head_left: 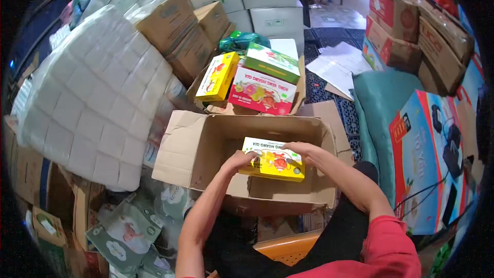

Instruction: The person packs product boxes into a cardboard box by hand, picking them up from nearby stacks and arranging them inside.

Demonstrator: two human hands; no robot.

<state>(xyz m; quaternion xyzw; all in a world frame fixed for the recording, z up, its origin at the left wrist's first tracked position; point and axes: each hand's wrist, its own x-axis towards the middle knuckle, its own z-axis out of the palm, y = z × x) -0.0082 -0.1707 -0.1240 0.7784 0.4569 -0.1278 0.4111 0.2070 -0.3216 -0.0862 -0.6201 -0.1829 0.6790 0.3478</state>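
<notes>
Both ends of the yellow pack (274, 160) are in a grip: left hand (242, 160) at one, right hand (302, 149) at the far corner of the other, probably to keep it level. It is inside the open carton (218, 139), whose left flap (177, 146) folds outward, leaving the mouth wide for two arms. Fingertips are partly hidden; whether the pack touches the bottom, I cannot tell. Just behind, a second carton (302, 86) bears a red pack (263, 91), a green pack (271, 63) and another yellow pack (217, 77), the last tilted, seemingly because space is tight.
</notes>
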